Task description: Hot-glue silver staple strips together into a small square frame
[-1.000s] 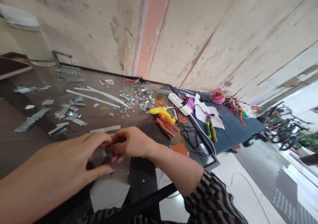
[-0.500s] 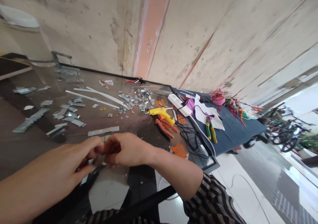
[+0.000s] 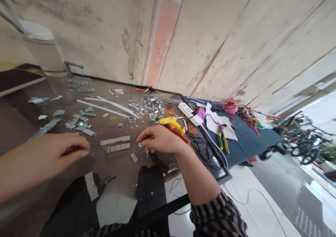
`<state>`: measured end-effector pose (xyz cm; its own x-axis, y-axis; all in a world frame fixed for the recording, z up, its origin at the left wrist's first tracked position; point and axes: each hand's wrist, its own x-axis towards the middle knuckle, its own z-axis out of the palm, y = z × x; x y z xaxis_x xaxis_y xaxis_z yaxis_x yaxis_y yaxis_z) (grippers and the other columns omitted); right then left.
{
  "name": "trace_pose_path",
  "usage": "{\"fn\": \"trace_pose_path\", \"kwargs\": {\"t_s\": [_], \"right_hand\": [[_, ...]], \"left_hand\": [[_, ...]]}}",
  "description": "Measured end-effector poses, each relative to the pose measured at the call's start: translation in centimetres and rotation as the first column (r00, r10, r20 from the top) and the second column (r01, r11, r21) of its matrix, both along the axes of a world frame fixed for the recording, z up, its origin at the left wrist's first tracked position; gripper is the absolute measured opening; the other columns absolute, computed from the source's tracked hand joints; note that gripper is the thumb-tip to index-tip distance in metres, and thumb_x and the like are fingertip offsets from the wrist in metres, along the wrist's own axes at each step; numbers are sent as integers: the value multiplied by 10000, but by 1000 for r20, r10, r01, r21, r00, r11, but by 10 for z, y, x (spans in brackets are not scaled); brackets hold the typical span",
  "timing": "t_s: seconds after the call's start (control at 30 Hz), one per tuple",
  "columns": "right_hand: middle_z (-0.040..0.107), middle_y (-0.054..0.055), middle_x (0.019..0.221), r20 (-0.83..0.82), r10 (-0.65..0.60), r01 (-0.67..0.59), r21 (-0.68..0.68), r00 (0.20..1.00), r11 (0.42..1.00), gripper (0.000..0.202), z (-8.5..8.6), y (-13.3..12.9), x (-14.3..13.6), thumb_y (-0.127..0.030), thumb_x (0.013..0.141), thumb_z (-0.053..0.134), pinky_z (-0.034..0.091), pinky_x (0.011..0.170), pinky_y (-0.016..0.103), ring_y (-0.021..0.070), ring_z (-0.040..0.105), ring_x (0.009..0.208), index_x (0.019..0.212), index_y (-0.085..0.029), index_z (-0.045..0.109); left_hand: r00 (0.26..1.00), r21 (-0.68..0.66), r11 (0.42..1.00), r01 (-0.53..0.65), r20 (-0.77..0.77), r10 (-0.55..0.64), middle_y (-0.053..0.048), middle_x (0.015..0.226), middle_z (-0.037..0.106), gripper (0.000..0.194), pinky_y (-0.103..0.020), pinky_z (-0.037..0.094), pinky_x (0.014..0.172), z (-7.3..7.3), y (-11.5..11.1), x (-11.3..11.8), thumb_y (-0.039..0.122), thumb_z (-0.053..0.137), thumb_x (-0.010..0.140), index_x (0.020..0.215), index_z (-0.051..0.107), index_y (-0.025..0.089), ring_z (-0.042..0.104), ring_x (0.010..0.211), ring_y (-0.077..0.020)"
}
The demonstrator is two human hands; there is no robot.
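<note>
My right hand [image 3: 160,139] is above the dark glossy tabletop, its thumb and fingers pinched on a small whitish piece [image 3: 140,145]. Left of it lie a long grey strip [image 3: 115,140] and, just below that, a row of small grey rectangular pieces [image 3: 119,147]. One loose grey rectangle [image 3: 134,158] rests between these and my right wrist. My left hand [image 3: 70,147] hovers at the left, fingers slightly curled, thumb apart, holding nothing. Nearer me are a pale segmented strip [image 3: 91,186] and a thin dark grey piece [image 3: 107,179].
Shiny metallic scraps [image 3: 149,108] and white strips [image 3: 105,107] lie farther back. A yellow glue gun [image 3: 172,124] sits beyond my right hand. To the right are a white power strip [image 3: 190,113], black cable [image 3: 203,144] and green-yellow pliers [image 3: 222,140]. A lidded jar [image 3: 46,53] stands back left.
My hands have come apart: the left moved left, the right moved right and away from me. The row of small grey pieces and loose pieces they covered now show.
</note>
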<state>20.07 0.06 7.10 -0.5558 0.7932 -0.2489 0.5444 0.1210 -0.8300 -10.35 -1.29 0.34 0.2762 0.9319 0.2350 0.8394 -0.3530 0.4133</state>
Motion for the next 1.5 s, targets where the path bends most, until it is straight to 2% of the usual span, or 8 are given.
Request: {"fn": "trace_pose_path", "kwargs": {"t_s": [0.13, 0.33, 0.5, 0.73, 1.0, 1.1, 1.23, 1.5], "right_hand": [[648, 11, 705, 67, -327, 311, 177, 943, 934, 212, -27, 30, 8, -96, 828, 545, 486, 508, 157, 93, 616, 599, 980, -116, 693], [725, 35, 798, 130, -361, 306, 320, 923, 897, 215, -47, 43, -5, -100, 831, 565, 531, 686, 210, 128, 678, 729, 965, -149, 726], [753, 64, 971, 198, -338, 224, 442, 920, 868, 199, -51, 41, -14, -116, 816, 593, 498, 881, 278, 183, 682, 923, 924, -172, 750], [720, 83, 1041, 259, -314, 141, 522, 913, 841, 217, -51, 39, -16, -144, 849, 559, 476, 907, 272, 183, 661, 967, 962, -171, 743], [689, 68, 1030, 171, -315, 167, 571, 934, 804, 171, -48, 36, -19, -178, 867, 588, 479, 873, 260, 161, 642, 933, 949, -176, 737], [709, 35, 911, -139, -332, 359, 435, 933, 826, 145, -43, 36, -27, -191, 835, 645, 496, 792, 228, 136, 643, 842, 953, -168, 727], [700, 5, 826, -440, -383, 468, 101, 813, 878, 197, -36, 29, -40, -236, 788, 698, 499, 691, 224, 117, 635, 715, 973, -168, 707], [630, -43, 643, -586, -487, 451, -221, 648, 865, 184, -13, 20, -41, -239, 669, 808, 506, 611, 206, 77, 594, 563, 762, -146, 679]], "left_hand": [[992, -155, 986, -64, -115, 47, 24, 794, 783, 264, -324, 478, 680, 19, 57, -4, 491, 577, 690, 773, 727, 290, 695, 753, -245], [989, -239, 971, -4, -143, -31, -67, 1071, 708, 269, -443, 541, 834, 9, 105, 33, 358, 632, 878, 1070, 654, 171, 669, 928, -223], [986, -295, 953, 62, -129, -104, -94, 1226, 635, 357, -470, 565, 841, -9, 115, 46, 358, 621, 898, 1207, 589, 184, 648, 1015, -248], [986, -271, 953, 137, -57, -158, -90, 1203, 644, 344, -464, 565, 834, -22, 118, 46, 360, 621, 898, 1191, 596, 182, 652, 997, -241], [980, -185, 977, 109, 185, -75, -2, 773, 763, 294, -317, 553, 689, -15, 104, 50, 474, 633, 766, 904, 691, 221, 705, 715, -209], [959, -160, 981, 112, 275, -64, -5, 757, 778, 370, -291, 557, 651, -2, 95, 57, 531, 596, 706, 903, 695, 234, 711, 688, -208], [940, -134, 983, 129, 333, -78, -4, 753, 782, 397, -291, 575, 639, 16, 80, 69, 568, 593, 676, 885, 703, 248, 714, 672, -208], [941, -11, 988, 154, 308, -143, 22, 797, 787, 341, -306, 576, 625, 47, 61, 83, 542, 550, 682, 873, 732, 325, 716, 653, -208]]}}
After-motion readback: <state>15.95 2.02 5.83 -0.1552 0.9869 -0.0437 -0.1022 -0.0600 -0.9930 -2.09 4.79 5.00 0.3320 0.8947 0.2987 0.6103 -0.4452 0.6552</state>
